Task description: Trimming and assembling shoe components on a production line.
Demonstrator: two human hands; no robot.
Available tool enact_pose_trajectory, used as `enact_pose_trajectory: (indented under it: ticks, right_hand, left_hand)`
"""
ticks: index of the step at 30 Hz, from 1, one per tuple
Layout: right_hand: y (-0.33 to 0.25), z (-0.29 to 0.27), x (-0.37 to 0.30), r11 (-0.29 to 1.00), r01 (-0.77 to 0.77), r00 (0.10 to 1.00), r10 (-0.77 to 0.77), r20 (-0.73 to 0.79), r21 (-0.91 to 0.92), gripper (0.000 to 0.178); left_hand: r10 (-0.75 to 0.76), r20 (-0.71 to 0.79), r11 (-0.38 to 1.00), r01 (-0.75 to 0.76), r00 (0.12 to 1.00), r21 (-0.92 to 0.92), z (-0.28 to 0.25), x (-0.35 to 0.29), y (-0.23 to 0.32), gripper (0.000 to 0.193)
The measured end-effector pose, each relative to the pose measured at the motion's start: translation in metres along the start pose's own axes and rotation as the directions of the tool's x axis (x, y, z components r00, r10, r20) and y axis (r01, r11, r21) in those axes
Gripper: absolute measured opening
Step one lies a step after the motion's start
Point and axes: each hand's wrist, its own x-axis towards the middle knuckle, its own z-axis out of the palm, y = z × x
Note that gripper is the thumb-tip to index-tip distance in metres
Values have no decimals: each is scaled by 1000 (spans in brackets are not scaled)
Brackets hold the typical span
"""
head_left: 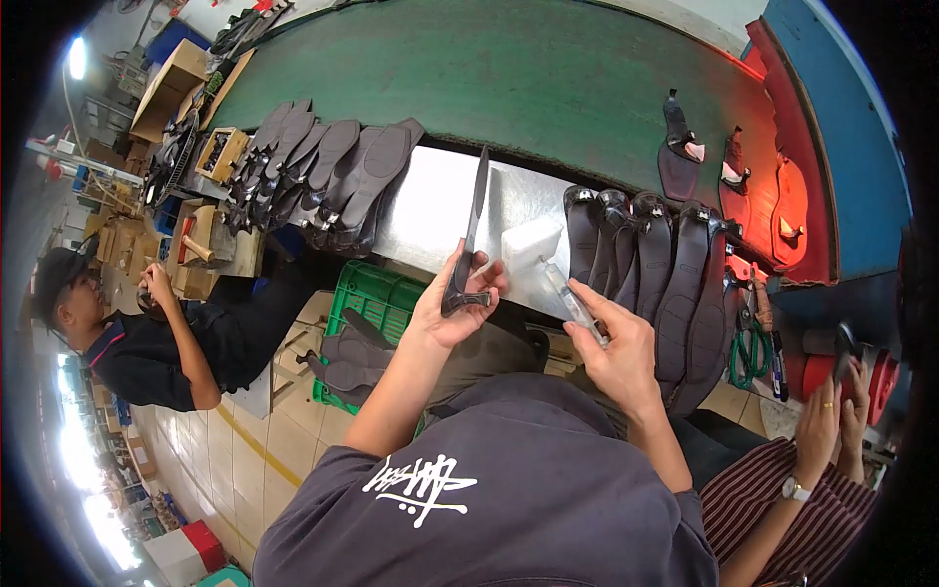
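Note:
My left hand [452, 305] grips a dark shoe sole [474, 215] by its heel end, the long part standing up edge-on above the metal tabletop. In my right hand [621, 344] is a slim silver-grey pen-like tool [572, 298], its tip pointing up and to the left. That tip is at the edge of a white pad or folded cloth [534, 241] on the metal, and I cannot tell whether they touch. The sole and the tool are apart. Close to my right hand, a row of dark heeled soles [653, 254] overhangs the table edge.
More soles [377, 161] are heaped on the left of the metal table [421, 210]. Behind runs a green conveyor belt [489, 73], carrying soles into a red-lit blue machine [861, 147]. A green crate [377, 293] stands below. People sit at left [166, 333] and right [792, 489].

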Motion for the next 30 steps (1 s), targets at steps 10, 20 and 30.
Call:
enact_pose_trajectory:
  ticks: [10, 20, 30]
  right_hand:
    - [10, -3, 16, 939, -307, 913, 243, 328, 158, 40]
    - [18, 11, 20, 866, -375, 885, 228, 406, 332, 41]
    - [2, -29, 6, 845, -321, 924, 181, 336, 428, 36]
  left_hand:
    - [-8, 73, 1000, 9, 997, -17, -4, 17, -3, 26]
    - [-42, 118, 997, 49, 992, -62, 3, 24, 7, 29]
    - [81, 43, 962, -67, 996, -266, -6, 35, 27, 31]
